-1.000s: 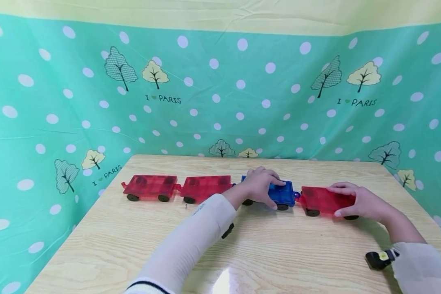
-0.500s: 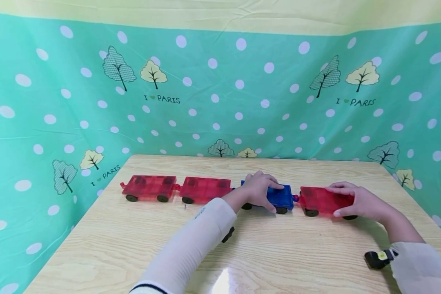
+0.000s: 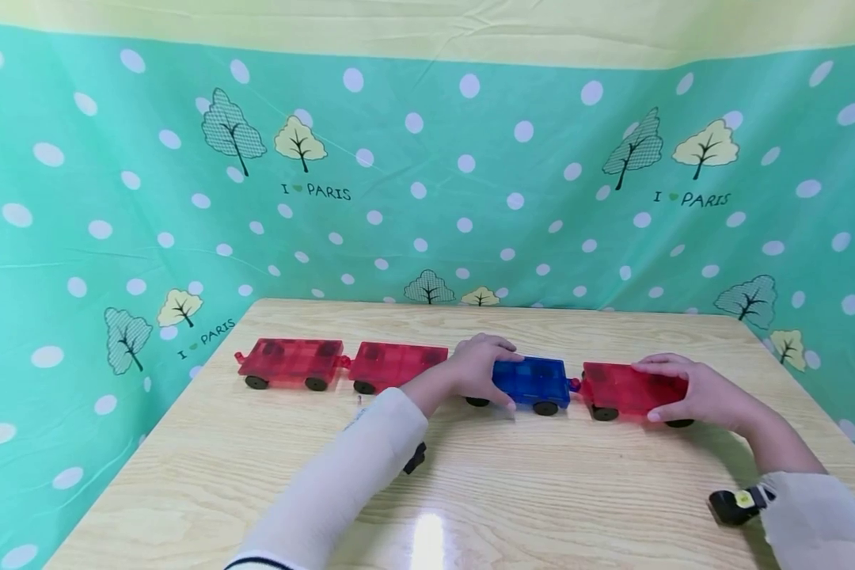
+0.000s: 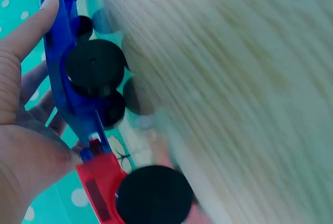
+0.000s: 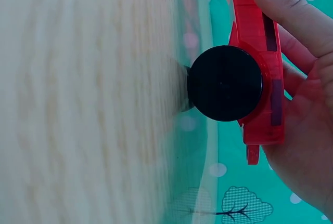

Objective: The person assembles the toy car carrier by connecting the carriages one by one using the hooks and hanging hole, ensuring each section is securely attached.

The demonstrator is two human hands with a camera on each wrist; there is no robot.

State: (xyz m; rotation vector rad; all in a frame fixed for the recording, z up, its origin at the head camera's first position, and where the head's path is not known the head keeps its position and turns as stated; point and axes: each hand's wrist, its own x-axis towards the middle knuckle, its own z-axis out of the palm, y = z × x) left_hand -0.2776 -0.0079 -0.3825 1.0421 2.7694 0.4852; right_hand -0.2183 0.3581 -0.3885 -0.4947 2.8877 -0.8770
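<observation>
Four-wheeled toy train cars stand in a row on the table in the head view. My left hand (image 3: 479,370) spans the left part of the blue train car (image 3: 537,381), thumb on the near side and fingers over the far side. In the left wrist view the thumb touches the blue side wall (image 4: 61,52). My right hand (image 3: 694,392) grips the right end of the rightmost red train car (image 3: 623,388), seen in the right wrist view with its black wheel (image 5: 225,83). A small red coupling (image 3: 574,385) meets the blue car's right end.
Left of my left hand, two more red train cars, the middle one (image 3: 399,364) and the far-left one (image 3: 294,362), stand linked on the wooden table (image 3: 541,491). Polka-dot cloth (image 3: 370,198) hangs behind the table. A black wrist camera (image 3: 734,505) sits by my right sleeve.
The blue car has come slightly lower and nearer, and its blue coupling loop no longer shows above the red one. My left hand has slid left along it. My right hand stays put.
</observation>
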